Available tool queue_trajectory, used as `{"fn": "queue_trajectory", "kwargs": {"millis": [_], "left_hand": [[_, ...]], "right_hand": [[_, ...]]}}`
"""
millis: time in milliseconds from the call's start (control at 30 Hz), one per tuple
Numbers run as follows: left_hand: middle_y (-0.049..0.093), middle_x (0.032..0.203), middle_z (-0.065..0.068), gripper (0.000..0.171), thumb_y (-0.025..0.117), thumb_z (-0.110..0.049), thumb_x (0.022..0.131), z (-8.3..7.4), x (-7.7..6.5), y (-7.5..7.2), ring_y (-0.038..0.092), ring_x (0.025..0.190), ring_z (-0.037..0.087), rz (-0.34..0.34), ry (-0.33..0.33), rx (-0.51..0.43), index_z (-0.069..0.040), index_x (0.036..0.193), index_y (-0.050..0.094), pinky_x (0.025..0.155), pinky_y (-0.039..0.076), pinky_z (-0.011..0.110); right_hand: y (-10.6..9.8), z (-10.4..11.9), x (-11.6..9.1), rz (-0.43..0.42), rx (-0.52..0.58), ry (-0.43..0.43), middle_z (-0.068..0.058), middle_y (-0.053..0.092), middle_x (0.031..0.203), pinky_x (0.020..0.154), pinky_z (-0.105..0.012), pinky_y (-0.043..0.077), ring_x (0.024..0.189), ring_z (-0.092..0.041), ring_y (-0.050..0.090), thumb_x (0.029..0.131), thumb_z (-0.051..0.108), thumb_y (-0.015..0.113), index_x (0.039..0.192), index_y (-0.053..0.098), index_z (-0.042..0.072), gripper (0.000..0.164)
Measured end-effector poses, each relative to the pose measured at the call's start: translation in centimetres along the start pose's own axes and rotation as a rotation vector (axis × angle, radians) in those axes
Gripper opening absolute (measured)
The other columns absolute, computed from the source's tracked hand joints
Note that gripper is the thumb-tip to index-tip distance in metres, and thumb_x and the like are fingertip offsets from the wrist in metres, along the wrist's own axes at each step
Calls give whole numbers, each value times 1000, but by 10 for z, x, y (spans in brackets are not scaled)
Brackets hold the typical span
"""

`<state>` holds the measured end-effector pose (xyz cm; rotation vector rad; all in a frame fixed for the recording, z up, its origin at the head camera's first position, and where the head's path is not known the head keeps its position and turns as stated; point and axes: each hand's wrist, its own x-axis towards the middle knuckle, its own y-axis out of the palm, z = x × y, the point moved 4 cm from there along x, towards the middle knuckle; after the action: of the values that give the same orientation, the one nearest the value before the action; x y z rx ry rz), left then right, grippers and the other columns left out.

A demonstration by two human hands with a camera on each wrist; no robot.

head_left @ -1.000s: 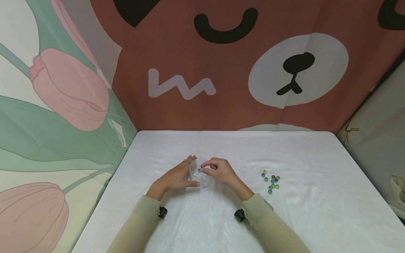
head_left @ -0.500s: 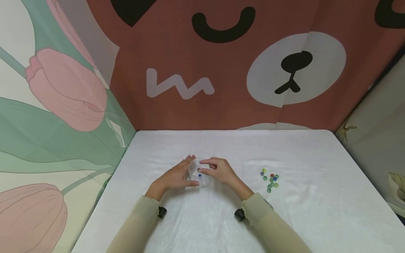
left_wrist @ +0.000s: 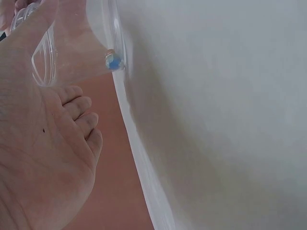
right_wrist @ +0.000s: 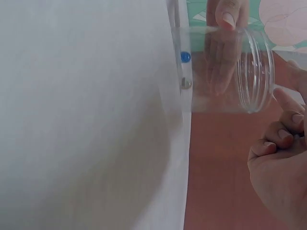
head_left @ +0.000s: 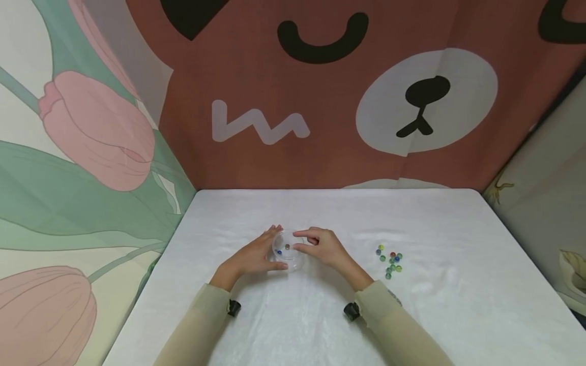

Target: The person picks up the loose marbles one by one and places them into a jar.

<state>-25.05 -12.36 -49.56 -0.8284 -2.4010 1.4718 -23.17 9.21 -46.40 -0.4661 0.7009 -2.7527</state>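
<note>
A clear, round plastic jar (head_left: pixel 293 262) stands upright and uncapped on the white tabletop. My left hand (head_left: pixel 253 257) holds it from the left, thumb along the near side and fingers reaching round the far side. Two marbles lie on the jar's bottom: a blue marble (right_wrist: pixel 185 57) and a greyish-brown marble (right_wrist: pixel 186 83). At the jar's right rim is my right hand (head_left: pixel 324 247), its thumb and index finger apart with nothing between them. The other fingers of that hand are curled in toward the palm, as the right wrist view shows.
Several loose glass marbles (head_left: pixel 392 261), green, yellow, blue and red, lie in a group right of the right hand. A white cloth (head_left: pixel 439 315) covers the table. A brown bear-print curtain (head_left: pixel 256 168) hangs along the back edge, and a tulip-print curtain (head_left: pixel 100 213) on the left.
The right hand let go of a blue marble, which fell into the jar and rolled left on its bottom. That hand then drew slightly right. The left hand stays put.
</note>
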Motion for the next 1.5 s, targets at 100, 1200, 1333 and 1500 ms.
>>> {"fn": "queue_trajectory", "kwargs": {"millis": [100, 1200, 1333, 1500], "left_hand": [[12, 171, 5, 112, 72, -67, 83, 1, 0, 0, 8, 157, 19, -2, 3, 5, -15, 164, 14, 125, 21, 48], [12, 171, 3, 114, 70, -71, 81, 4, 2, 0, 9, 157, 18, -12, 26, 19, -16, 164, 15, 125, 20, 45], [12, 171, 0, 115, 70, -73, 80, 5, 2, 0, 9, 157, 18, -11, 32, 14, -15, 164, 17, 125, 19, 45], [12, 171, 1, 115, 69, -74, 80, 5, 1, 0, 9, 157, 19, -11, 34, 10, -17, 164, 16, 125, 20, 45]], "right_hand": [[-7, -3, -3, -8, -9, 4, 6, 39, 64, 56, -21, 33, 61, -7, 35, 87, 28, 82, 119, 77, 11, 36], [-77, -41, -51, -94, -101, 116, 5, 34, 67, 56, -24, 31, 64, -8, 33, 85, 29, 83, 118, 77, 11, 38], [-87, -46, -58, -91, -115, 139, 5, 34, 68, 56, -23, 31, 65, -8, 33, 85, 30, 83, 119, 76, 9, 41], [-101, -53, -67, -105, -148, 163, 5, 34, 69, 57, -24, 31, 67, -8, 34, 85, 30, 83, 120, 75, 7, 42]]}}
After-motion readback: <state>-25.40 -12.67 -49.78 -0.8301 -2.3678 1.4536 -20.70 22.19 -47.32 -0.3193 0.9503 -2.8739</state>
